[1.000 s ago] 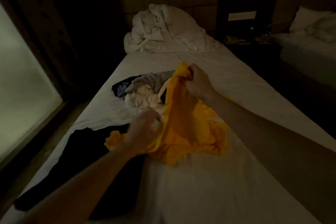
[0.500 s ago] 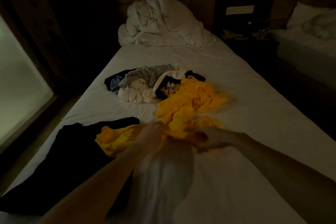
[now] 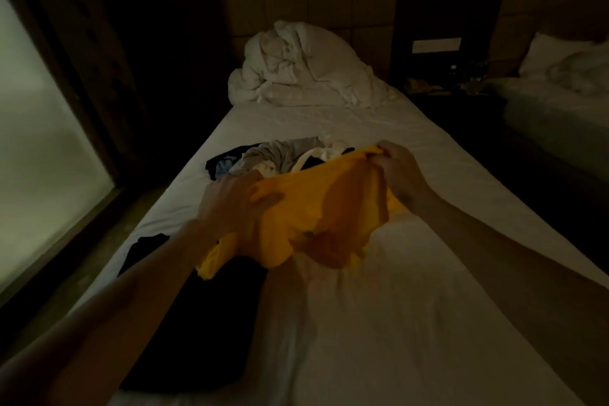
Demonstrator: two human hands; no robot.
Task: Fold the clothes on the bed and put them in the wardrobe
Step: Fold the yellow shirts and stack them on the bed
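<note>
Mid-frame, the yellow shirt (image 3: 323,208) hangs stretched between both hands above the bed (image 3: 412,323), left hand (image 3: 230,204) lower, right hand (image 3: 400,171) higher (both sets of fingers clamped on its edge), long axis running left-right.

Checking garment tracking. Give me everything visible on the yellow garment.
The yellow garment is a soft, plain, crumpled knit, not yet folded. It is held up above the bed, stretched between both hands: the left hand grips its left edge, the right hand pinches its upper right corner. Its lower part sags in loose folds, and a flap hangs over the dark garment. Dim light hides any seams or print.
</note>
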